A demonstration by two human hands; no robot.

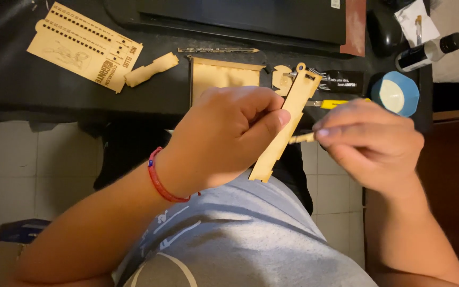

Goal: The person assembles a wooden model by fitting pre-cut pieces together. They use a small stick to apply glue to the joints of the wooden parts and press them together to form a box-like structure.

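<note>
My left hand point(228, 137) grips a long, flat laser-cut wooden piece point(288, 121) held upright over my lap, thumb pressed on its face. A red cord bracelet point(160, 178) circles that wrist. My right hand point(372, 144) pinches a thin wooden stick point(302, 138) whose tip touches the edge of the wooden piece. Both hands hover in front of the black desk point(22, 85).
On the desk lie a laser-cut wooden sheet point(83, 47), a small loose wooden part point(151, 69), a wooden panel point(224, 74), a pencil-like rod point(218, 50), a yellow-handled knife point(336, 103), a blue bowl point(397, 93) and a dark-capped bottle point(426, 52). Tiled floor below.
</note>
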